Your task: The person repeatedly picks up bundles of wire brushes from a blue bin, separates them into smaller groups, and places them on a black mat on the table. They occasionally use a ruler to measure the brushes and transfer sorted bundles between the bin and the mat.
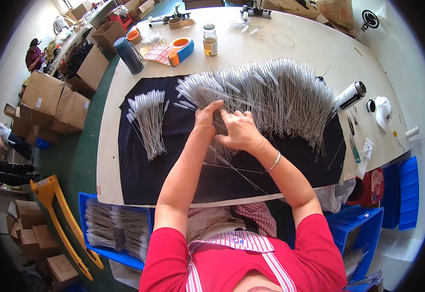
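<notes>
My left hand (pixel 207 118) is closed around a bunch of thin wire brushes (pixel 198 89), their white bristle ends fanning up and to the left. Pressed against the same bunch from the right is my right hand (pixel 241 129), its fingers curled and its thumb across the wires. A long heap of the same wire brushes (pixel 283 92) spreads to the right, with looped wire ends toward me. A smaller separate bunch of brushes (pixel 148 121) lies to the left on the black cloth (pixel 142 180). A few loose brushes lie below my hands.
Behind the cloth on the table (pixel 319 46) stand a dark flask (pixel 128 56), an orange-and-blue tape roll (pixel 180 51) and a glass jar (pixel 210 40). A white bottle (pixel 351 95) leans by the heap. A blue crate (pixel 87 238) of brushes sits lower left.
</notes>
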Demonstrator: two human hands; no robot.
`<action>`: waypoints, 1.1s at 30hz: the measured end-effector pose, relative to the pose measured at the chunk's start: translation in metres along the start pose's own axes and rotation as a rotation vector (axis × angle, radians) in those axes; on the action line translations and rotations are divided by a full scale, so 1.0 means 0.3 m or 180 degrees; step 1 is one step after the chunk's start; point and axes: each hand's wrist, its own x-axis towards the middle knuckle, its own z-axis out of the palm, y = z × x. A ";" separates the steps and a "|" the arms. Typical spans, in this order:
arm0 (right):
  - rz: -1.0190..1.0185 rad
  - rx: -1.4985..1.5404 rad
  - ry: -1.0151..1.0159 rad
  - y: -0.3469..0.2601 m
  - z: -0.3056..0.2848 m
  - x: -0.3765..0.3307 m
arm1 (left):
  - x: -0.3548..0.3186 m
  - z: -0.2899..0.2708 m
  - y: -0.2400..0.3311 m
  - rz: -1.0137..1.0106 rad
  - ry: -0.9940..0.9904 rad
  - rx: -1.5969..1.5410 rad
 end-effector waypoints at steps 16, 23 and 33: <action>0.0167 0.0909 0.0043 0.128 0.136 0.161 | -0.018 -0.059 -0.025 0.0977 -0.0408 -0.0852; 0.0223 0.2860 0.0366 0.151 0.154 0.153 | -0.083 0.050 0.060 0.1814 -0.0027 -0.0564; 0.0519 0.2962 0.0490 0.249 0.228 0.148 | -0.249 0.005 0.287 0.2330 -0.0578 -0.0104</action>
